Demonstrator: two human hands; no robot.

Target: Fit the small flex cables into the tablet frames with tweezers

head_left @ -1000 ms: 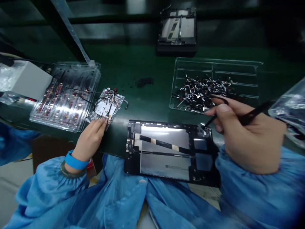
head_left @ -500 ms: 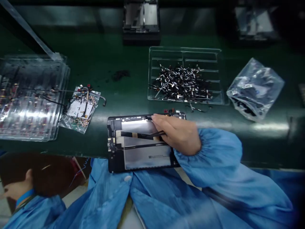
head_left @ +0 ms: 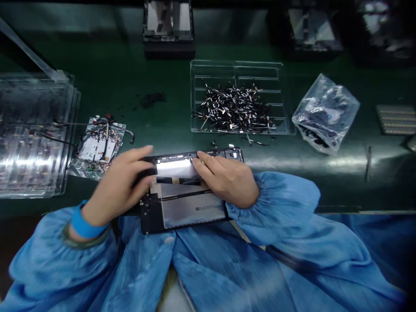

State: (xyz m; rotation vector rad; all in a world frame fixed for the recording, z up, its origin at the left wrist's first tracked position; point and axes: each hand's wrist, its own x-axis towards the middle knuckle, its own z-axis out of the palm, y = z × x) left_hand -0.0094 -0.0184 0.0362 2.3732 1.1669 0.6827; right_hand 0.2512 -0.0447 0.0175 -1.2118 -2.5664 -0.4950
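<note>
Green worktop [head_left: 169,121] carries an opened tablet frame [head_left: 186,208], lying flat at the near edge and partly overhanging toward the person's blue smock. Both hands rest on its upper half. Left hand [head_left: 120,188] lies over the frame's left end, fingers spread and extended across the black border toward the bright metal panel; it grips nothing that can be seen. Right hand [head_left: 227,180] lies palm down on the upper middle of the frame, fingers pointing left along the top edge; whether it still pinches a tool cannot be told, since the fingers cover that spot. The two hands are near each other but not touching.

Behind the frame stands a clear plastic tray [head_left: 279,69] holding a heap of small black and white strips [head_left: 234,110]; a few strips lie loose just in front of it. To the right of the tray sits a crumpled clear bag [head_left: 325,112]. Left of the frame lies a small packet of circuit parts [head_left: 99,147], just beside a stack of clear blister trays [head_left: 32,134]. Another dark frame [head_left: 169,26] stands at the far edge.
</note>
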